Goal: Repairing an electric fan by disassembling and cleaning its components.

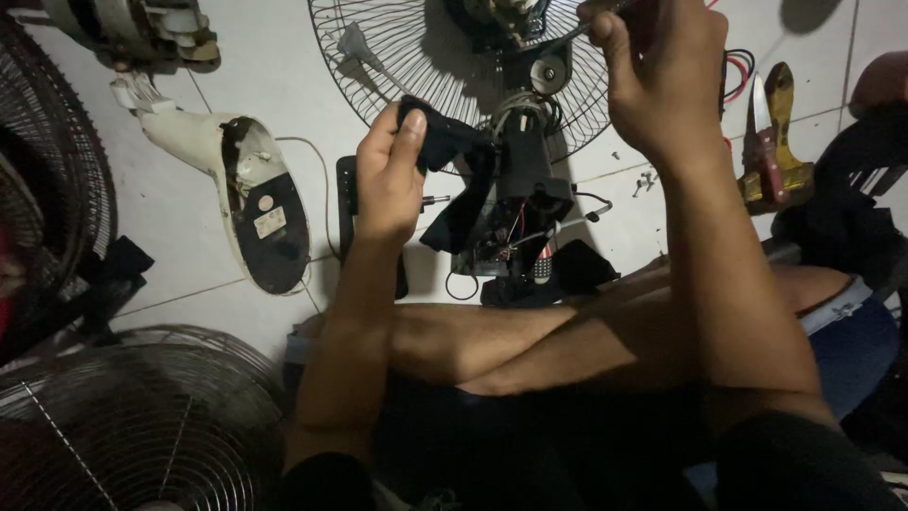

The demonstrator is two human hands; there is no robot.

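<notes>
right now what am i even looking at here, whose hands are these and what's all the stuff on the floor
This is one picture from a camera worn on a person's head, looking down at their own two bare hands and crossed legs as they sit on a tiled floor.

The left hand grips the black housing of a taken-apart fan, with loose wires showing inside. The right hand is raised above it, closed on a thin tool; its tip is hard to make out.

Behind the housing lies a round wire fan guard. To the left sits a white fan base turned over, and more wire guards fill the lower left corner. To the right lies a yellow-handled tool, with small screws on the tiles.
</notes>
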